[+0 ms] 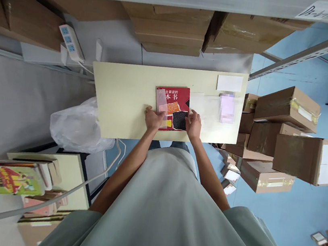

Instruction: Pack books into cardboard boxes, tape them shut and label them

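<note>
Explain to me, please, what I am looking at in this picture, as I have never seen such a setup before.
Gladly. There is no robot here: one camera, worn on a person's head, looks down past the chest at two bare hands. The long surface is a pale-yellow tabletop. On it lies a red book with Chinese lettering and a pinkish strip along its left side. The left hand touches the book's left edge and the right hand its right edge; how firmly they hold it, I cannot tell. Towards the table's right end are a white slip and a blurred-out lilac item.
</note>
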### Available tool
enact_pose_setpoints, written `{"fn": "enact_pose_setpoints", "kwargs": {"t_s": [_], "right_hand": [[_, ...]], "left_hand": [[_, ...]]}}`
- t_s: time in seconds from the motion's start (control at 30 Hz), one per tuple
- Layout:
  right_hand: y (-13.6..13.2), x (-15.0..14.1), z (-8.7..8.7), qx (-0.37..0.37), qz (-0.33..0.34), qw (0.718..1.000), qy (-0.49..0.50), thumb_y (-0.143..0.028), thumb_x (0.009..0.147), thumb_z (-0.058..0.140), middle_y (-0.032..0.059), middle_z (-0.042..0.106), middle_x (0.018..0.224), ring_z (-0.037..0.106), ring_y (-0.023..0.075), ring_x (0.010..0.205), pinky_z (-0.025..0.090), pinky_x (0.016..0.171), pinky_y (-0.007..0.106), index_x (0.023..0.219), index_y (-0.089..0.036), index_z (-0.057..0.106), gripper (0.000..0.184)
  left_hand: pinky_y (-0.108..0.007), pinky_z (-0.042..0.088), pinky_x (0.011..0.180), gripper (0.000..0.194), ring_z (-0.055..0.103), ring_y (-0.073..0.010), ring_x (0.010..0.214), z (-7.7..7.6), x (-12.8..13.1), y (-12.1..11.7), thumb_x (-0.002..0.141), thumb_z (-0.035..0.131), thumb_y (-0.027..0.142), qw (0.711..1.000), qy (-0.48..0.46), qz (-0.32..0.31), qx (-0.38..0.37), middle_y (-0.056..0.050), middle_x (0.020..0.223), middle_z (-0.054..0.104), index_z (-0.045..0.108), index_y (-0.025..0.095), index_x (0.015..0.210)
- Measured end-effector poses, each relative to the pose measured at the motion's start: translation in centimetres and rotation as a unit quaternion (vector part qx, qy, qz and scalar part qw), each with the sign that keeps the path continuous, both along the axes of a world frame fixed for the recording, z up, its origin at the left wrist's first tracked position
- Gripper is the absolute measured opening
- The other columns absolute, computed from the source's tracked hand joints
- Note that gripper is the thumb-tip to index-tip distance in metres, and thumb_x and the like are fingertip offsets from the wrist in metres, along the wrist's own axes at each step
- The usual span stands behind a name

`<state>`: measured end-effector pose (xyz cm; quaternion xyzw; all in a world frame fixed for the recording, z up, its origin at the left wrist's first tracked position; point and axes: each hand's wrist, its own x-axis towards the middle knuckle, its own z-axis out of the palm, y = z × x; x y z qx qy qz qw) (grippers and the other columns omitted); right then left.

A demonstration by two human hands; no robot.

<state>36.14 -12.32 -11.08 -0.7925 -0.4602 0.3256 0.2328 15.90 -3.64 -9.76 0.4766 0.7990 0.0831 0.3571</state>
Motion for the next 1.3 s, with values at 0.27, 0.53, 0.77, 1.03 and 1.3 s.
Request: {"fn": "enact_pose_setpoints", "kwargs": {"t_s": [0.27, 0.53, 0.77, 1.03, 1.3], "right_hand": [[0.3, -0.5, -1.4, -0.012, -0.035, 0.999, -0.017, -0.022, 0.102, 0.057, 0.0151, 0.066, 0.124, 0.069, 0.0301, 0.11, 0.061, 0.103, 0.049, 0.144, -0.018, 0.06, 0.042], [0.8, -2.0, -1.1, -0.022, -0.02, 0.998, -0.059, -0.018, 0.099, 0.054, 0.0173, 0.063, 0.129, 0.063, 0.034, 0.123, 0.054, 0.115, 0.055, 0.148, -0.017, 0.058, 0.049], [1.8, -9.6, -0.7, -0.027, 0.021, 0.999, -0.039, -0.018, 0.101, 0.052, 0.0183, 0.061, 0.132, 0.063, 0.0335, 0.125, 0.054, 0.116, 0.053, 0.156, -0.016, 0.053, 0.056], [4.3, -24.4, -0.4, -0.052, 0.12, 0.991, 0.015, -0.017, 0.105, 0.051, 0.0235, 0.057, 0.144, 0.059, 0.0345, 0.134, 0.049, 0.122, 0.05, 0.168, -0.008, 0.042, 0.064], [6.6, -31.6, 1.3, -0.069, 0.151, 0.986, -0.005, -0.021, 0.109, 0.052, 0.0245, 0.057, 0.143, 0.058, 0.0362, 0.134, 0.051, 0.118, 0.052, 0.164, -0.01, 0.044, 0.057]], "left_hand": [[-0.042, 0.057, 0.09, 0.033, 0.075, -0.0336, 0.107, -1.4, -0.4, 0.7, 0.074, 0.082, 0.037, 0.993, -0.113, 0.006, -0.032, -0.013, 0.1, 0.079, 0.07, 0.021, 0.1], [-0.036, 0.057, 0.087, 0.047, 0.075, -0.0257, 0.099, -1.5, -1.8, 0.6, 0.07, 0.089, 0.037, 0.981, -0.191, 0.016, -0.027, -0.007, 0.105, 0.077, 0.061, 0.022, 0.106], [-0.032, 0.056, 0.081, 0.048, 0.074, -0.0224, 0.091, -1.1, -8.9, 1.6, 0.067, 0.089, 0.033, 0.979, -0.192, 0.066, -0.005, -0.003, 0.097, 0.073, 0.055, 0.023, 0.1], [-0.032, 0.057, 0.083, 0.045, 0.07, -0.0194, 0.086, 1.1, -23.4, 2.7, 0.067, 0.083, 0.029, 0.987, -0.106, 0.11, 0.053, 0.003, 0.088, 0.066, 0.05, 0.025, 0.097], [-0.042, 0.059, 0.098, 0.046, 0.075, -0.0293, 0.103, 4.4, -28.7, 3.2, 0.074, 0.079, 0.032, 0.993, 0.019, 0.072, 0.089, -0.002, 0.101, 0.069, 0.045, 0.028, 0.105]]}}
